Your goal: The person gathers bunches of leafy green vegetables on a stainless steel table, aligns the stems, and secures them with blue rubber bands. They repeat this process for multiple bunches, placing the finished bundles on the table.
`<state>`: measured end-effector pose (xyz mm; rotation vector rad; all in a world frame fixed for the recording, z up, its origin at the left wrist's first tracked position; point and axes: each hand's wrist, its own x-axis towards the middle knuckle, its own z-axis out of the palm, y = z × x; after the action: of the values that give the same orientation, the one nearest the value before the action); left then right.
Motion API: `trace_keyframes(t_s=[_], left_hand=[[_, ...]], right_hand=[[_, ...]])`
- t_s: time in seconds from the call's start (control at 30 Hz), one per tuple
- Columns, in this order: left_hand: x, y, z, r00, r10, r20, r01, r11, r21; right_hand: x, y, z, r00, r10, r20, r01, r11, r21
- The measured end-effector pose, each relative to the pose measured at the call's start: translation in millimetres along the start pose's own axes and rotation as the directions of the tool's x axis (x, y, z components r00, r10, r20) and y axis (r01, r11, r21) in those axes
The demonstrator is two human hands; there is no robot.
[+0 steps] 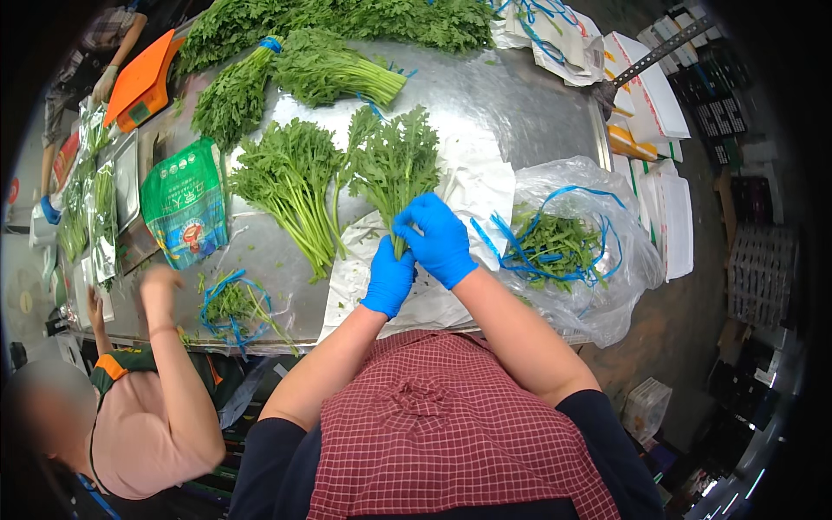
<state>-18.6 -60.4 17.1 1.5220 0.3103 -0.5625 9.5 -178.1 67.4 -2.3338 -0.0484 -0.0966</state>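
Both my hands wear blue gloves. My left hand (390, 276) is closed around the lower stems of a small bunch of leafy greens (401, 162), whose leaves point away from me. My right hand (437, 240) touches the same stems from the right, thumb and fingertips bent at them; its exact grip is partly hidden. Under the hands lies crumpled white paper (478, 172). Just left, a larger loose pile of greens (292, 188) rests on the metal table (520, 97). Beyond it lie a bunch with cut stems (338, 68) and one tied with blue tape (240, 97).
Right of me, a clear plastic bag (624, 286) holds leaf scraps and blue ties. At left are more scraps (231, 305), a green printed bag (185, 205), an orange scale (143, 81) and bagged greens (104, 214). A co-worker's arm (175, 370) reaches over the table's near edge.
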Motion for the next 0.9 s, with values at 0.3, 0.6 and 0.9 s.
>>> trace_keyframes(t_s=[0.3,0.6,0.9], left_hand=[[-6,21,-13,0.965,-0.143,0.221,0.199,0.946,-0.255],[-12,20,-20,0.907,-0.236,0.348,0.367,0.850,-0.378],[-26,16,-29,0.838,-0.198,0.509,0.518,0.580,-0.628]], right_hand=[[-56,4,-53,0.968,0.054,-0.246,0.060,0.900,0.431],[-98,56,-89,0.648,0.760,0.045,-0.491,0.372,0.788],[-46,8,-23,0.706,0.567,0.424,-0.692,0.424,0.584]])
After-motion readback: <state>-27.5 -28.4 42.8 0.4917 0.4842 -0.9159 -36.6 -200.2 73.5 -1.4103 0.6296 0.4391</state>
